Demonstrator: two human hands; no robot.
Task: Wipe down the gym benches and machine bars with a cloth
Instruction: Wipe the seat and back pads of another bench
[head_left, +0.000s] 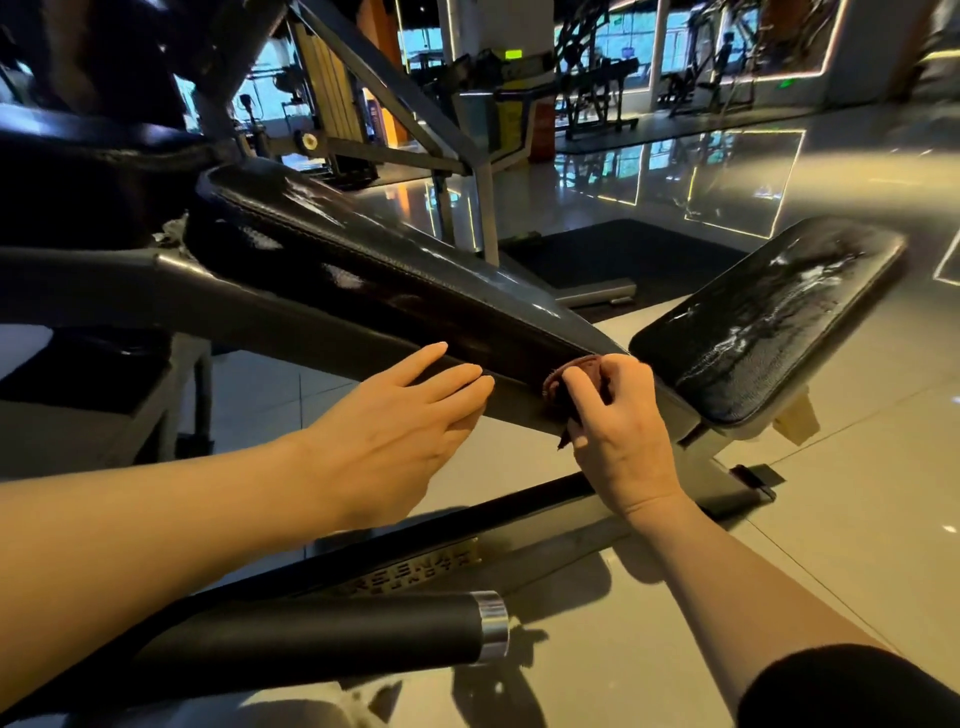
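Pale glossy floor (857, 389) spreads wide beyond the right fingertips, open out to the distant machines. One long black back pad (332, 260) slopes down from the upper left, its lower edge ending just above both hands; one grey frame bar (291, 332) runs beneath it, under the left fingers. One separate seat pad (769, 317) sits tilted just right of the right knuckles. One black foam roller (322, 634) with a chrome end cap lies below both forearms. The left hand (395, 431) reaches in flat, fingers straight and together, resting on the bar and holding nothing. The right hand (618, 431), knuckles up, curls its fingers round one bunched dark-red cloth (563, 382), pressing it against the bar just below the pad's lower end.
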